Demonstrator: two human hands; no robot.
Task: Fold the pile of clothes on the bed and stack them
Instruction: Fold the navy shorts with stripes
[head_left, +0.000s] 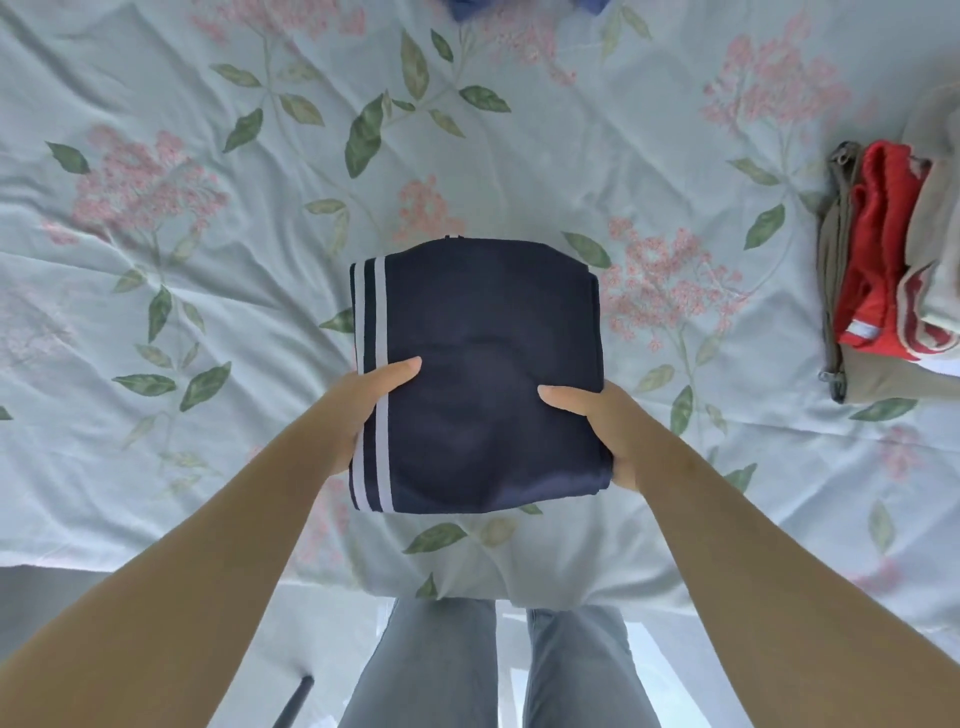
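Observation:
A folded navy garment with white side stripes (483, 332) sits in the middle of the bed, close to its near edge. My left hand (371, 400) grips its left side, thumb on top and fingers hidden underneath. My right hand (597, 415) grips its right side the same way. A stack of folded clothes (883, 270) lies at the right edge of the bed, with a khaki piece, a red piece and a beige piece showing.
The bed carries a pale green sheet with pink flowers and green leaves (208, 234). A bit of blue cloth (467, 8) peeks in at the top edge. My legs in grey trousers (441, 670) stand against the bed's near edge.

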